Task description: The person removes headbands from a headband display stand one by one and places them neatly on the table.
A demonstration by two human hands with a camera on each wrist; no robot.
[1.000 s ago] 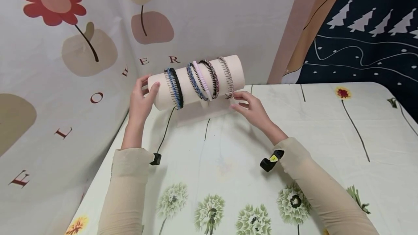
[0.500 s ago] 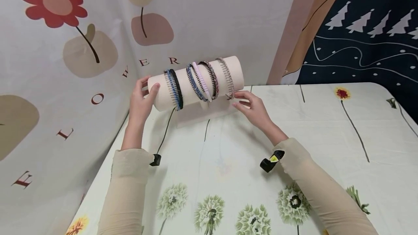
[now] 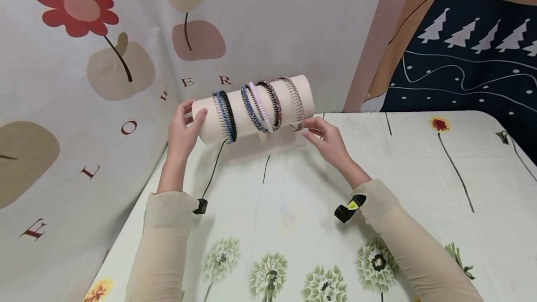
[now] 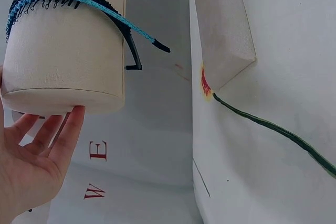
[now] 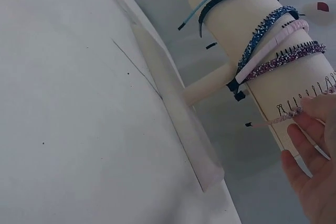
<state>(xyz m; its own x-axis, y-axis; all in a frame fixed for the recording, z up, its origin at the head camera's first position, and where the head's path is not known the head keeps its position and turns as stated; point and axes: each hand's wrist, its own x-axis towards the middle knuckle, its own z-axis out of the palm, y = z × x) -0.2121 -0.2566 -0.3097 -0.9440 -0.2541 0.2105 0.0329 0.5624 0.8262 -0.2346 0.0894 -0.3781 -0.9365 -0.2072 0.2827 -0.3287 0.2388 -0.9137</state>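
A cream cylindrical headband stand (image 3: 214, 125) carries several toothed headbands and stands on the table at the back. My left hand (image 3: 180, 129) holds its left end, thumb on the front; in the left wrist view, fingertips (image 4: 76, 114) touch the flat end. Closest to it are a blue headband (image 3: 219, 116) and a black headband (image 3: 229, 115). In the middle sit a dark blue glittery one, a lilac headband (image 3: 260, 106) and a dark pink glittery one. At the right end, my right hand (image 3: 329, 141) pinches a pale beaded headband (image 3: 296, 97) near its lower end.
The stand's flat base (image 3: 247, 153) rests on the flower-printed tablecloth (image 3: 285, 227). Behind it hangs a printed cloth (image 3: 268, 22), which also runs along the left side. A dark cloth with white trees (image 3: 461, 78) hangs at the right.
My right hand and the lower end of the pale beaded headband have shifted very slightly right. My left hand keeps its place on the stand. The head view has tipped a little upward.
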